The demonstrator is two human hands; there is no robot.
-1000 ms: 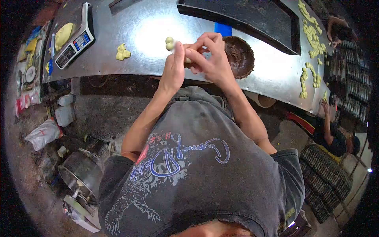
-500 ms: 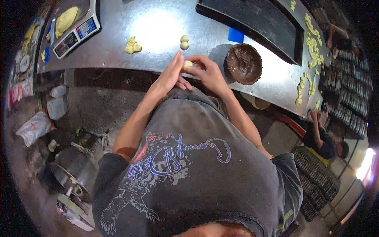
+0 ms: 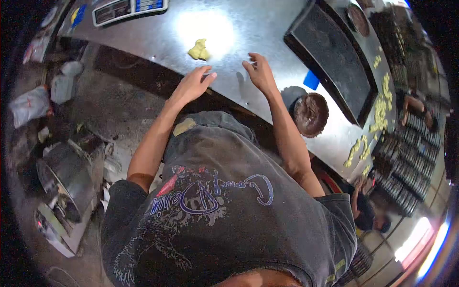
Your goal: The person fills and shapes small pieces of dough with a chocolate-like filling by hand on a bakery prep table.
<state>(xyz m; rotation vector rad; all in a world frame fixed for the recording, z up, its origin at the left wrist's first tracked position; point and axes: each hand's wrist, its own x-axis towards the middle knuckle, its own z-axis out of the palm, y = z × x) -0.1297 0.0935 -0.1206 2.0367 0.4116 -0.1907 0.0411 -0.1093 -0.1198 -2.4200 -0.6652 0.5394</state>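
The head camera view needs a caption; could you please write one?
Left hand and right hand, open and apart, near a yellow dough-like lump on a shiny metal table.

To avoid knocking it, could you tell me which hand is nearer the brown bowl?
The right hand, left of the brown bowl; the left hand is much farther left.

We see a smooth metal table (image 3: 267,28), glossy under white glare. Our shirt (image 3: 248,229) is matt, worn-looking cloth. The yellow dough (image 3: 199,49) looks matt, the dark tray (image 3: 334,62) dull, the brown bowl (image 3: 311,115) rough-rimmed and glossy inside.
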